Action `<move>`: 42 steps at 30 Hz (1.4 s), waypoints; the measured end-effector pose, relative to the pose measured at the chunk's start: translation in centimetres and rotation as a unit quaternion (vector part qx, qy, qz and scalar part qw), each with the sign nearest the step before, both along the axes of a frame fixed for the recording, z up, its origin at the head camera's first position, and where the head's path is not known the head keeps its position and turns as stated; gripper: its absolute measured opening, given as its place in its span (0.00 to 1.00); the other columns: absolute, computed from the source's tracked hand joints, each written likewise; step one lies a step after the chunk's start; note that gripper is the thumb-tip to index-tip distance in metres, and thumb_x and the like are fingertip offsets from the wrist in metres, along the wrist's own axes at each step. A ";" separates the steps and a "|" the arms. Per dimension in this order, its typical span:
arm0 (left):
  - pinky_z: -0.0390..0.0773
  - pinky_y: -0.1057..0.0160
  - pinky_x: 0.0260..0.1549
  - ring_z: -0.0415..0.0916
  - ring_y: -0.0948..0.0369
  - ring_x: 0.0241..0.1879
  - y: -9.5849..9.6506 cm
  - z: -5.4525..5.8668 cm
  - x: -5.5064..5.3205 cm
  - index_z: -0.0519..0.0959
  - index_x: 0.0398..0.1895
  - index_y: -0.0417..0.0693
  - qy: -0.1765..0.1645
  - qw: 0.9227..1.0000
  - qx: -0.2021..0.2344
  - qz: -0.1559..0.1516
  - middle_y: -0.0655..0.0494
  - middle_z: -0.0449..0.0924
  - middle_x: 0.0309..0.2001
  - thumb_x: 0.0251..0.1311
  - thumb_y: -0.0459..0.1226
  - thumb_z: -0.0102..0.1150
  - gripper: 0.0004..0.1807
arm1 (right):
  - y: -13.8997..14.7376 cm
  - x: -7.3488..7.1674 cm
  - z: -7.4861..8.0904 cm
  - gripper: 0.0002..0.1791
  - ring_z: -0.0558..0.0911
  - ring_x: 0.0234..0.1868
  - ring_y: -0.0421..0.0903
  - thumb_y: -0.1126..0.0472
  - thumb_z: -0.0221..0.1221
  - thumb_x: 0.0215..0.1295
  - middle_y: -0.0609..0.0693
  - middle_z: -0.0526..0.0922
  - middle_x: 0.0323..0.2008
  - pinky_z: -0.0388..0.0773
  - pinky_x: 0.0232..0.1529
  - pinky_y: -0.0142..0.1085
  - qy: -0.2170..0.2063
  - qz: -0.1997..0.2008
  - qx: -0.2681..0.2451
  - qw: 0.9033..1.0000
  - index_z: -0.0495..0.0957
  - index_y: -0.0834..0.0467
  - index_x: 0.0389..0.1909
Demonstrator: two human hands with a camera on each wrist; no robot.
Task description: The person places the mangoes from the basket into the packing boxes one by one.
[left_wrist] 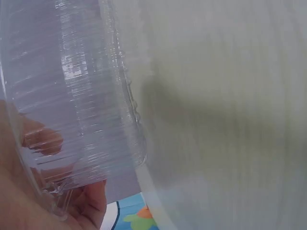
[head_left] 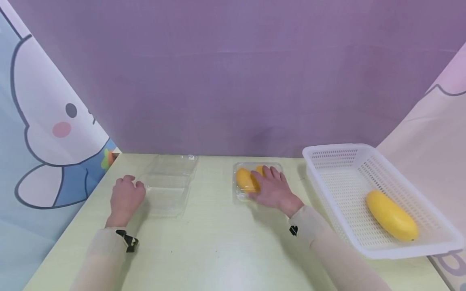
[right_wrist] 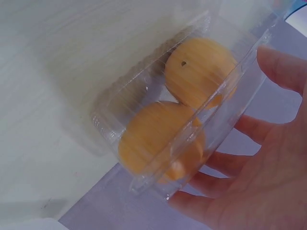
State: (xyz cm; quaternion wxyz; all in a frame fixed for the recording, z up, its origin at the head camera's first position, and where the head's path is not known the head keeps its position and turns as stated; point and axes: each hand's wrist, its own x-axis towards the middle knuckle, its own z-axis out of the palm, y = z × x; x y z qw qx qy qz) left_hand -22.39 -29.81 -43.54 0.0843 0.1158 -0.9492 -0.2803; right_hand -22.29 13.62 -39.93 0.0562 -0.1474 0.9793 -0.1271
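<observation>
At the left, an open clear plastic clamshell box [head_left: 167,198] lies on the table with its lid folded back. My left hand [head_left: 125,198] pinches its left edge with curled fingers; the left wrist view shows the fingertips [left_wrist: 45,139] through the plastic. In the middle stands a second clear plastic box [head_left: 240,197], lid down, with two yellow mangoes [right_wrist: 160,139] side by side inside. My right hand [head_left: 273,188] lies over its right part, fingers spread and nearly straight, touching the lid along its edge and partly hiding one mango.
A white perforated basket [head_left: 333,206] stands on the right of the table, holding one larger yellow mango [head_left: 391,216]. A purple cloth [head_left: 233,81] hangs behind the table's back edge. Printed cloths [head_left: 51,141] flank both sides.
</observation>
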 end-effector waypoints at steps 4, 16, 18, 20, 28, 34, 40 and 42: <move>0.70 0.32 0.51 0.68 0.28 0.54 -0.1 -0.3 0.1 0.63 0.64 0.19 -0.012 1.000 0.023 -0.007 0.20 0.66 0.56 0.71 0.37 0.34 0.29 | 0.1 -0.3 0.3 0.42 0.51 0.76 0.68 0.40 0.61 0.67 0.64 0.56 0.75 0.45 0.73 0.68 -0.005 0.005 0.007 1.000 0.61 0.50 0.77; 0.73 0.35 0.50 0.73 0.31 0.53 -0.2 -1.3 0.0 0.69 0.62 0.26 -0.028 0.998 0.056 0.004 0.25 0.72 0.57 0.72 0.37 0.33 0.26 | 0.0 -0.8 1.0 0.42 0.55 0.74 0.66 0.40 0.61 0.66 0.62 0.59 0.74 0.51 0.72 0.66 -0.019 0.005 0.018 1.000 0.61 0.51 0.77; 0.74 0.36 0.49 0.74 0.33 0.52 -0.2 -1.4 0.1 0.69 0.62 0.27 -0.033 0.997 0.063 0.005 0.26 0.73 0.57 0.73 0.39 0.33 0.26 | 0.0 -0.8 1.0 0.42 0.55 0.74 0.66 0.40 0.61 0.66 0.62 0.59 0.74 0.52 0.72 0.66 -0.020 0.007 0.022 1.000 0.61 0.52 0.77; 0.74 0.38 0.47 0.74 0.35 0.50 -0.1 -1.4 0.1 0.70 0.61 0.29 -0.038 0.997 0.070 0.005 0.27 0.74 0.56 0.73 0.40 0.33 0.26 | 0.0 -0.9 1.2 0.43 0.56 0.74 0.65 0.40 0.61 0.66 0.62 0.59 0.74 0.53 0.72 0.65 -0.022 0.007 0.027 0.999 0.61 0.52 0.77; 0.74 0.40 0.43 0.74 0.37 0.45 0.6 -1.4 0.1 0.68 0.58 0.29 -0.046 0.995 0.083 -0.014 0.28 0.74 0.52 0.75 0.43 0.31 0.26 | 0.2 -1.3 1.3 0.42 0.63 0.68 0.63 0.39 0.61 0.66 0.61 0.64 0.69 0.60 0.68 0.64 -0.018 0.002 0.044 0.999 0.61 0.52 0.76; 0.75 0.42 0.41 0.75 0.38 0.44 1.5 -1.3 0.3 0.68 0.57 0.28 -0.045 0.994 0.091 -0.025 0.27 0.74 0.51 0.74 0.43 0.31 0.26 | 0.7 -1.6 1.7 0.40 0.60 0.71 0.65 0.40 0.59 0.69 0.63 0.61 0.72 0.60 0.69 0.64 -0.025 0.000 0.059 0.998 0.61 0.53 0.77; 0.74 0.41 0.44 0.73 0.37 0.47 1.8 -0.8 0.3 0.65 0.60 0.25 -0.064 0.991 0.101 -0.051 0.23 0.72 0.55 0.74 0.42 0.30 0.27 | 1.7 -1.7 2.9 0.38 0.58 0.73 0.68 0.45 0.56 0.71 0.65 0.61 0.73 0.60 0.68 0.66 -0.034 -0.004 0.067 0.997 0.60 0.55 0.77; 0.74 0.41 0.46 0.73 0.37 0.49 1.9 -0.7 0.3 0.65 0.61 0.25 -0.073 0.990 0.102 -0.061 0.23 0.71 0.56 0.74 0.42 0.30 0.28 | 2.2 -1.6 3.4 0.39 0.58 0.73 0.69 0.44 0.54 0.70 0.65 0.61 0.73 0.59 0.68 0.67 -0.037 -0.005 0.067 0.997 0.60 0.55 0.77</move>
